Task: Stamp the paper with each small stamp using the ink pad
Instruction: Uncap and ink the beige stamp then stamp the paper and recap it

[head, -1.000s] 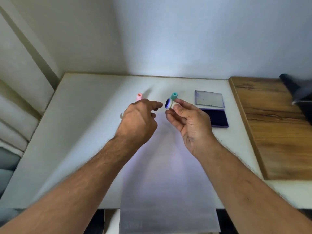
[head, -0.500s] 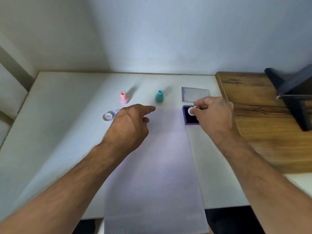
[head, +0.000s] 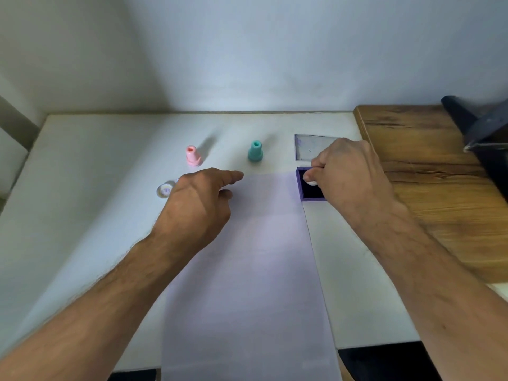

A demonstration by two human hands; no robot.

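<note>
1. The right hand (head: 349, 171) pinches a small white stamp (head: 311, 183) between thumb and fingertips and holds it face down on the dark ink pad (head: 309, 192), which sits at the far right corner of the paper (head: 247, 270); the fingers are curled tight around the stamp, so most of its body is hidden
2. The left hand (head: 198, 204) holds nothing: it hovers loosely half open over the paper's far left corner, index finger stretched toward the right, and I cannot tell whether it touches the sheet
3. Judged from this, the task is at its start: the step in hand is inking the first stamp, and the visible paper carries no print at all
4. Left to do: press the white stamp on the paper, then ink and press the pink stamp (head: 192, 155) and the teal stamp (head: 255, 151), both standing upright and untouched on the counter (head: 96, 202) beyond the paper's far edge
5. A small clear round cap (head: 165, 190) lies on the counter just left of the left hand, with a faint purple mark inside; it is likely the white stamp's cover
6. The pad's lid (head: 308, 147) lies flat just beyond the pad, partly behind the right hand
7. No brand, label or writing can be read anywhere; the stamp faces are hidden or too small to make out, and the smudges on the lid form no letters
</note>
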